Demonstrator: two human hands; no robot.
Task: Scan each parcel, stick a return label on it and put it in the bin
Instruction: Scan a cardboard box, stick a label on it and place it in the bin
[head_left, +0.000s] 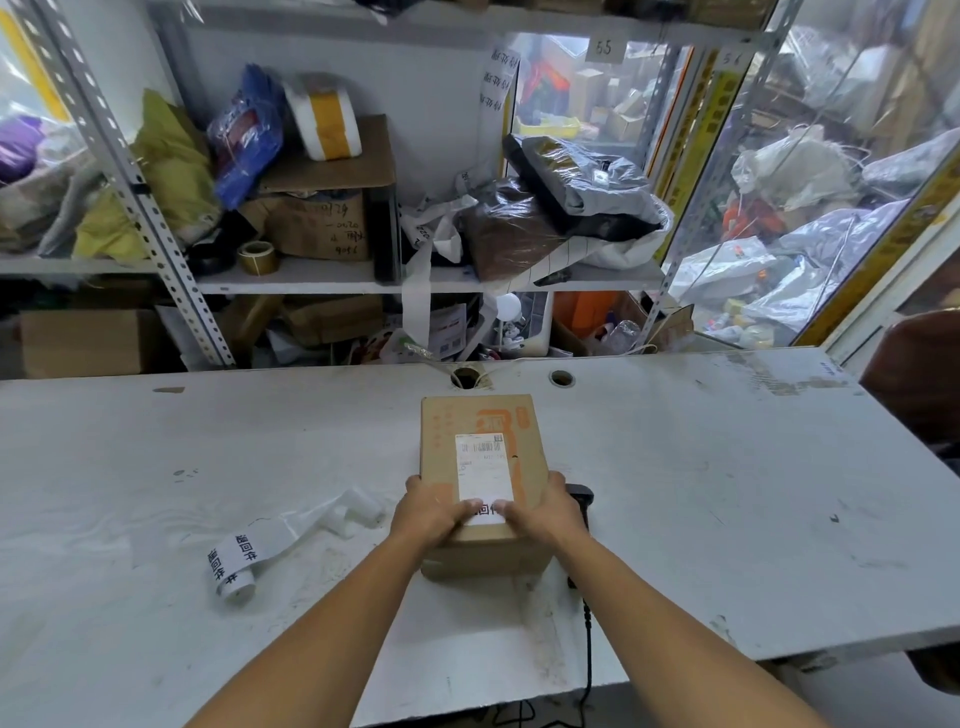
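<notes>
Hands, left hand (434, 512) and right hand (540, 512), press label (488, 511) onto parcel (480, 415).

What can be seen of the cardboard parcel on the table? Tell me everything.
The cardboard parcel is a brown box with orange print, lying flat on the white table. A white shipping label with a barcode sits on its top face. At the near edge, the left hand and right hand press a return label with black characters onto it. A black scanner lies beside its right side.

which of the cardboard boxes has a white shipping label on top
The cardboard box on the white table, held by both hands. The boxes on the shelves behind show only handwriting or bare card.
</notes>
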